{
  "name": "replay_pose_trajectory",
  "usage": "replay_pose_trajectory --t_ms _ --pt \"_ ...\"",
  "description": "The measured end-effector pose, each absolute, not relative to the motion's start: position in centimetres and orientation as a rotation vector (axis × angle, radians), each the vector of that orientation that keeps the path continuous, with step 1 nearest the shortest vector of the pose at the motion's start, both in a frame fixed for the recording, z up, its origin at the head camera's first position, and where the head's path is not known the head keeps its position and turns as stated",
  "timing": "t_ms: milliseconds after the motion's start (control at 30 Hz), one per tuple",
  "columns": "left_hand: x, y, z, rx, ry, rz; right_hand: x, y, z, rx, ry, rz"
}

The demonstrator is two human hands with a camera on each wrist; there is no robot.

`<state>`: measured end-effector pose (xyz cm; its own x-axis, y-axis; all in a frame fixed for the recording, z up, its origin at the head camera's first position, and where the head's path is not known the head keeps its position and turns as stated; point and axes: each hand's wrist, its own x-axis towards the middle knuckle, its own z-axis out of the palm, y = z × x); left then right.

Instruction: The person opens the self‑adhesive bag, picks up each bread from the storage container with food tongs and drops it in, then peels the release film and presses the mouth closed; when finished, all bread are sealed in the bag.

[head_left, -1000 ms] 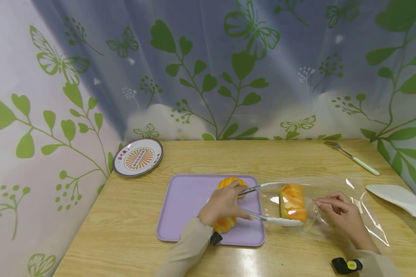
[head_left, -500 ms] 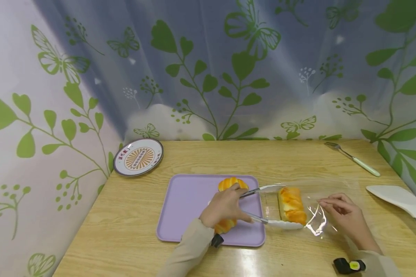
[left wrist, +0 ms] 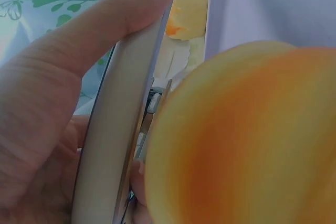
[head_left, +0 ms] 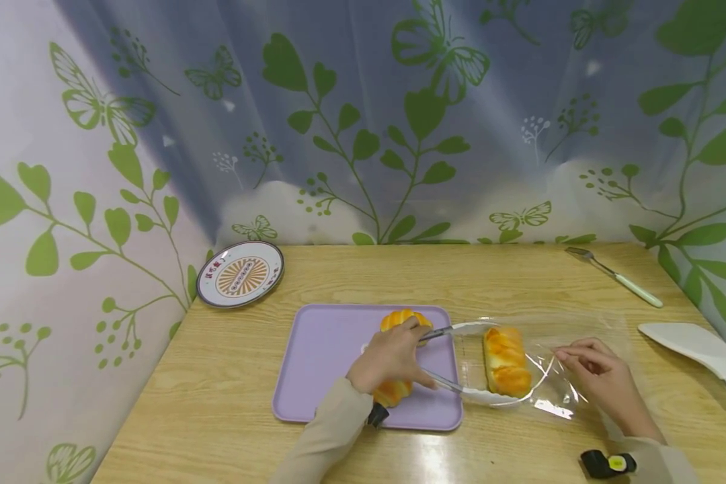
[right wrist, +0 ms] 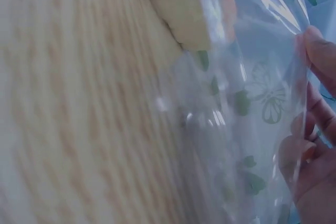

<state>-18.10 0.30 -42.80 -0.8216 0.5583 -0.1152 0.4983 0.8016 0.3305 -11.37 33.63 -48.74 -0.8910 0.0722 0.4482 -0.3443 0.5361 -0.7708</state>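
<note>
My left hand [head_left: 393,359] grips a pair of tongs [head_left: 490,396] over the tray; their white-tipped arms stand spread on either side of a braided bread loaf [head_left: 507,363]. In the left wrist view the thumb lies along one arm of the tongs [left wrist: 115,114]. Clear plastic bag [head_left: 556,396] film surrounds the loaf and tong tips. My right hand [head_left: 599,376] pinches the bag's right part between thumb and forefinger; the right wrist view shows the film [right wrist: 252,103] stretched up to those fingertips. Two more breads, one behind [head_left: 393,321] and one in front [head_left: 393,393], lie partly hidden by my left hand.
The two breads rest on a lilac tray [head_left: 327,363]. A patterned plate [head_left: 240,274] is at the back left. To the right lie a fork with a pale green handle [head_left: 638,290] and a white spatula [head_left: 696,343]. A printed curtain [head_left: 363,134] closes off the back.
The loaf has shifted slightly left, toward the tray, between the tong arms. The bag's film has crumpled and shifted near my right hand, which has moved slightly right. My left hand stays nearly still.
</note>
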Motion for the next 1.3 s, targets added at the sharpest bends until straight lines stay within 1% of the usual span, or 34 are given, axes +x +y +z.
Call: replay_pose_trajectory --t_ms 367,600,767,1300 --pt "-18.1 0.2 -43.2 0.801 2.779 0.546 -11.3 33.7 -48.6 0.192 -2.43 1.226" --pt "-17.8 0.0 -43.8 0.807 2.792 0.591 -11.3 33.6 -48.5 0.253 -2.377 1.281" --pt "-17.8 0.1 -44.0 0.81 2.8 0.62 -11.3 33.5 -48.5 0.23 -2.369 1.276" --pt "-17.8 1.6 -43.7 0.914 2.814 0.628 -11.1 32.8 -48.2 0.27 -2.347 1.321"
